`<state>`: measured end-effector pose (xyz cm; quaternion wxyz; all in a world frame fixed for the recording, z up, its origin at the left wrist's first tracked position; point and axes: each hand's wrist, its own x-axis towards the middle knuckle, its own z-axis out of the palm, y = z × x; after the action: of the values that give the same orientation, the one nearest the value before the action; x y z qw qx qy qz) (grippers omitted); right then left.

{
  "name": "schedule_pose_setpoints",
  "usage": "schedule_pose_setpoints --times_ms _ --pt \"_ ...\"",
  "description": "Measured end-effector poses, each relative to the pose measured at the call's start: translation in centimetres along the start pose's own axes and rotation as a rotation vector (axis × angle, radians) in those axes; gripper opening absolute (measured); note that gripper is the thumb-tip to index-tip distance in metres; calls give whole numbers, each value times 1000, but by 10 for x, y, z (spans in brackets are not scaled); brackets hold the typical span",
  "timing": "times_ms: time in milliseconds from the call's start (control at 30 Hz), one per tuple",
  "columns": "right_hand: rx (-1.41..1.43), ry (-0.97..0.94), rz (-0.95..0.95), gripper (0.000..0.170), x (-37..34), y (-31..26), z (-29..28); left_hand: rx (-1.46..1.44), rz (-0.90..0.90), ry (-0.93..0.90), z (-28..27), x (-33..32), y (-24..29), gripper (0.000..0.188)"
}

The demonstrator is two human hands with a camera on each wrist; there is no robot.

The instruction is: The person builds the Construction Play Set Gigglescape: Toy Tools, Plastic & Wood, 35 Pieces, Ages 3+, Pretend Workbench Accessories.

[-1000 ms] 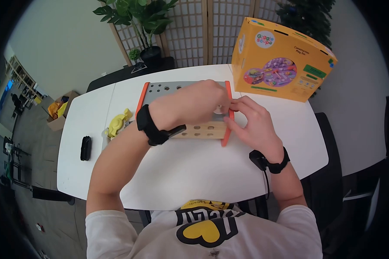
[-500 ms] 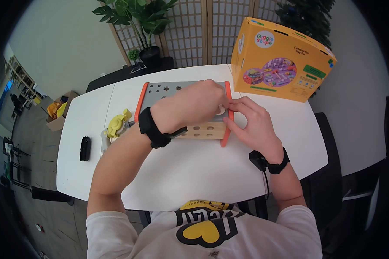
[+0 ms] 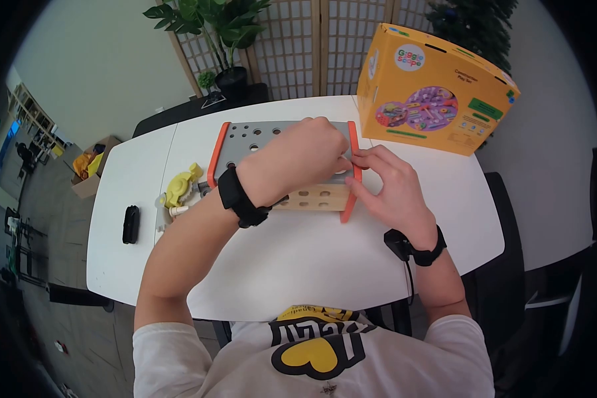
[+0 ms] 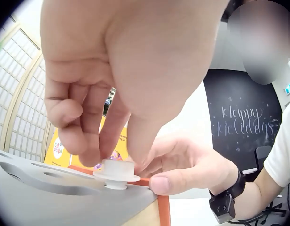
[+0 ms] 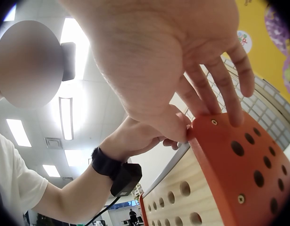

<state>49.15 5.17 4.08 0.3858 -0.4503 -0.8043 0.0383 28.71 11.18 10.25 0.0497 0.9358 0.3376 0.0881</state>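
Observation:
A toy workbench point(image 3: 255, 136) with a grey perforated top, pale wooden front and orange sides stands on the white table. My left hand point(image 3: 302, 152) reaches across the grey top to its right end. In the left wrist view, its thumb and fingertips pinch a white plastic bolt point(image 4: 117, 170) that stands upright on the top and has a wide collar. My right hand point(image 3: 395, 189) holds the orange side panel point(image 5: 246, 165), thumb at the upper edge and fingers against the outer face. The bolt's lower end is hidden.
A yellow toy piece point(image 3: 180, 187) and other small parts lie left of the workbench, partly behind my left forearm. Farther left is a black case point(image 3: 131, 224). The large orange-yellow play set box point(image 3: 438, 89) stands at the table's back right.
My left hand has shifted slightly at the white bolt, its fingers now covering more of it in the head view. The right hand keeps its place on the orange panel.

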Motion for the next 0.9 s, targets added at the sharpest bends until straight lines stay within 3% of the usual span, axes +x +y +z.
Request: schedule_pose_setpoints --times_ms 100,200,300,400,500,600,700,800,900 --pt "2 -11 10 31 0 1 0 -183 210 90 4 -3 -10 13" --pt "0 -21 10 32 0 0 -1 -344 168 58 2 -3 -12 14" --pt "4 -13 5 32 0 -1 -1 -478 20 179 0 -2 -7 13" --pt "-4 0 1 31 -1 1 0 -196 -187 104 -5 -1 4 15" --pt "-13 1 -2 31 0 1 0 -8 -133 -13 4 2 6 14" --pt "1 -3 8 30 0 0 1 -149 70 111 9 -3 -2 14" --pt "8 -20 20 30 0 0 -1 -344 163 134 9 -2 -5 13" --pt "-1 -21 18 30 0 1 0 -421 86 215 9 -1 -4 13" --pt "-6 -4 7 30 -1 1 0 -166 -124 111 -1 -3 8 14"
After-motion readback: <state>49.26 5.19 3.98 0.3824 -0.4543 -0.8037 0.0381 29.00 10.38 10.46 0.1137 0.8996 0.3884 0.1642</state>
